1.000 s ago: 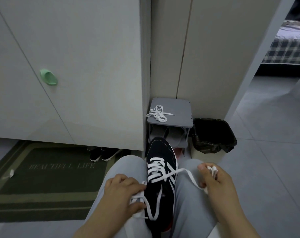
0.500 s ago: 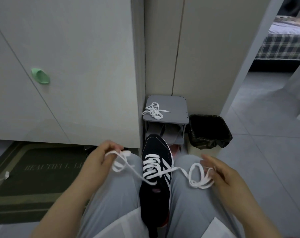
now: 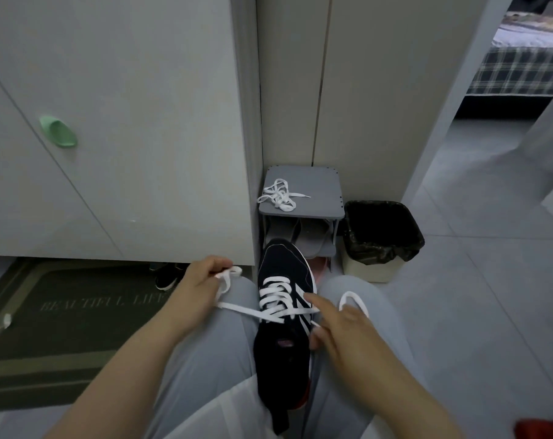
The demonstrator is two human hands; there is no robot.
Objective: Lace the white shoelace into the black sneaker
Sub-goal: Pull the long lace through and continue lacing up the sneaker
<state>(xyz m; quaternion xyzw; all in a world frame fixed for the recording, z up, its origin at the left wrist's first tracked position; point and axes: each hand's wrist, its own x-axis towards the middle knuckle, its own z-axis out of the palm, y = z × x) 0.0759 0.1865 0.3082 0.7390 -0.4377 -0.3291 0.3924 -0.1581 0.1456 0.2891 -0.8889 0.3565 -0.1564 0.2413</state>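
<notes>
**Lace drawn out to both sides of the sneaker**

From the head camera we are looking down at a black sneaker [image 3: 275, 359] lying toe-forward between a person's grey-trousered legs [image 3: 205, 359], its heel end nearest us. The white shoelace [image 3: 237, 308] is crossing the eyelets nearer the toe in several rows, and its two free ends are running out to either side. The left hand [image 3: 202, 280] is hovering over the left knee with its fingers curled, pinching a few loose loops of the left end, and a strand is stretching taut from it to the sneaker. The right hand [image 3: 341, 327] is blurred. Its index finger [image 3: 311, 298] is pointing straight out and touching the lace at the sneaker's right edge. Its other fingers are curling round the right end, and a loop of it is standing up above the knuckles.

Beyond the toe we are seeing a small grey shoe rack [image 3: 319, 185] with a second white lace [image 3: 279, 194] bundled on its top. A black-lined bin [image 3: 379, 236] is standing just beside the rack on the right. A dark doormat [image 3: 62, 312] is lying on the floor to the left.
</notes>
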